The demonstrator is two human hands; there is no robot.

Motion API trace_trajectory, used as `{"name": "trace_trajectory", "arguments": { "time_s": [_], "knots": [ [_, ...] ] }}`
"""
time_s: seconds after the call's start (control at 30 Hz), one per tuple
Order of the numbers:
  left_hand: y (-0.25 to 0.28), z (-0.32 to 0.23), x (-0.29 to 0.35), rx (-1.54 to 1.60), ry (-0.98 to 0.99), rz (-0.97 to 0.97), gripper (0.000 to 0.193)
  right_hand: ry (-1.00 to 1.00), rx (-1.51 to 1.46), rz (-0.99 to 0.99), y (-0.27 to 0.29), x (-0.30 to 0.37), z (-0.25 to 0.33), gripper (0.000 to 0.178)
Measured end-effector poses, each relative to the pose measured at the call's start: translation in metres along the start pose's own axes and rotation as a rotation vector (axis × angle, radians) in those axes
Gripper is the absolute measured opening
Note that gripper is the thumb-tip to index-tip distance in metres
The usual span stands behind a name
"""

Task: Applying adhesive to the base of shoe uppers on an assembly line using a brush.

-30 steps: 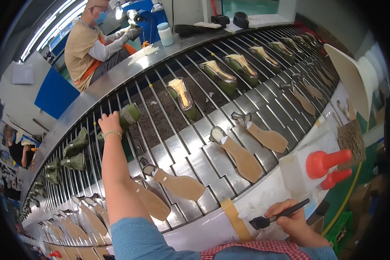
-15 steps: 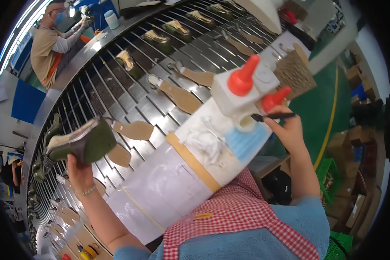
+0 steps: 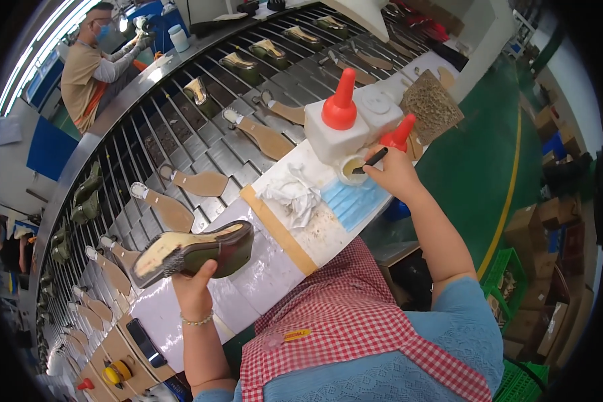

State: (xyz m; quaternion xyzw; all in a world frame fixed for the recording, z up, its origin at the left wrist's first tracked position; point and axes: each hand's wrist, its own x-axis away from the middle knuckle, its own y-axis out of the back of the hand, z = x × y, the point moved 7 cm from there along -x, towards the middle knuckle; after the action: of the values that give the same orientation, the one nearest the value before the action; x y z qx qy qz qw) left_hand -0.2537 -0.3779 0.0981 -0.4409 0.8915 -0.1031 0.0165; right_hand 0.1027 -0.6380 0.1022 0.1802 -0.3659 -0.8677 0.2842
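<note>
A dark green shoe (image 3: 228, 253) with its pale underside up rests in my left hand (image 3: 194, 295), which grips it from below over the white work board (image 3: 211, 285). My right hand (image 3: 395, 174) pinches a black-handled brush (image 3: 376, 158). The brush's tip dips into a small white cup (image 3: 347, 165) of pale liquid. Right behind the cup stand a white bottle with a red nozzle (image 3: 340, 107) and a smaller red nozzle (image 3: 400, 132). Beside the cup lie a blue face mask (image 3: 355, 203) and crumpled white tissue (image 3: 295, 195).
A curved metal conveyor (image 3: 181, 144) runs along the far side, carrying tan insoles (image 3: 201, 183) and more green shoes (image 3: 238, 65). Across it works another person (image 3: 90, 70). A phone (image 3: 145, 340) and yellow tape (image 3: 117, 372) lie at the lower left; a green crate (image 3: 506, 285) stands right.
My left hand has brought the shoe rightward and closer, off the conveyor side and over the board, turning it. In my right hand the brush has tilted more upright at the cup.
</note>
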Motion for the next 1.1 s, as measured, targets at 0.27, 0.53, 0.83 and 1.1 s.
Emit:
{"name": "trace_trajectory", "arguments": {
  "time_s": [0.27,0.53,0.83,1.1],
  "knots": [
    [-0.035,0.037,0.013,-0.147,-0.094,0.040,0.068,-0.031,-0.204,-0.051,0.005,0.005,-0.018,0.018],
    [-0.069,0.013,0.037,-0.587,-0.392,0.124,0.065,-0.716,-1.422,-0.066,-0.045,0.037,-0.091,0.025],
    [-0.066,0.048,0.060,-0.024,-0.035,0.067,0.065,-0.667,-1.894,0.018,-0.056,0.038,-0.092,0.022],
    [-0.071,0.059,0.064,-0.574,-0.439,0.175,0.073,0.085,-1.377,0.236,-0.023,0.103,0.116,0.017]
  ]
}}
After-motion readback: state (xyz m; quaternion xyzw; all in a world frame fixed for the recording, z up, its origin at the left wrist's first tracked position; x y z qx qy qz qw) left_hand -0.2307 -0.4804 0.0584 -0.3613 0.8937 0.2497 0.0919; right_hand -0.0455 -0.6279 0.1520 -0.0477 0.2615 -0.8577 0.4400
